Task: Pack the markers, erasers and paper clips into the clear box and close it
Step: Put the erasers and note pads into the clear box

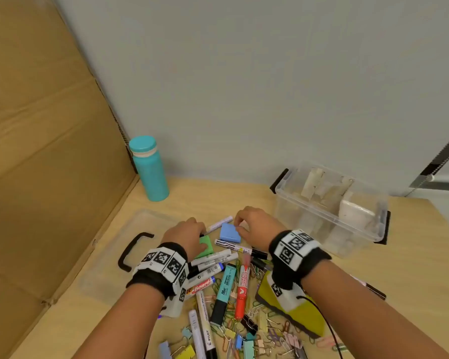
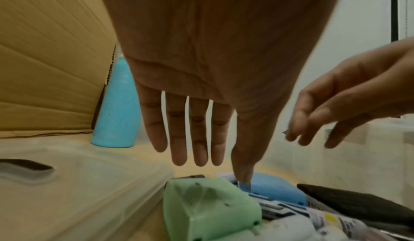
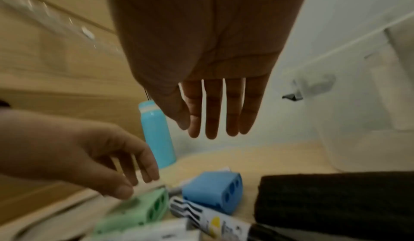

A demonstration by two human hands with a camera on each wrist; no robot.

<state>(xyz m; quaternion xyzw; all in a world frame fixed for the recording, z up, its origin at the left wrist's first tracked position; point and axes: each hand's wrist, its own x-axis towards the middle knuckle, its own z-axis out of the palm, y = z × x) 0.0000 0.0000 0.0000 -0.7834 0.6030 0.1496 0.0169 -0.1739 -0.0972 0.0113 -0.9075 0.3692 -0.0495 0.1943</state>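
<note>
Clear plastic, the box [image 1: 329, 213] is sitting open on the counter [image 1: 410, 257] just beyond and outward of the right hand [image 1: 254, 226], with pale wrapped pieces lying inside it. Its lid [image 1: 130, 252], clear with a black handle, is lying flat on the counter just outside the left hand [image 1: 186, 235].

Both hands are hovering over the far end of the heap. The left hand is reaching down with its fingers straight and relaxed, gripping nothing, directly above a green eraser [image 2: 208, 207]; whether the thumb is touching anything cannot be told from the wrist view. The right hand is hanging with its fingers straight and slightly spread, holding nothing, above a blue eraser [image 3: 212, 191] that is lying between the two hands. Neither eraser is being lifted.

Markers [image 1: 213, 263] are lying crosswise beneath the wrists and nearer the person, among them a turquoise highlighter [image 1: 224, 291] and a red marker [image 1: 242, 291]. Coloured paper clips [image 1: 257, 330] and binder clips are lying scattered nearest the person. A yellow board eraser [image 1: 296, 314] with a dark felt face is lying under the right wrist.

A turquoise bottle [image 1: 149, 168] is standing upright beyond the left hand, beside a sheet of cardboard [image 1: 36, 138].
</note>
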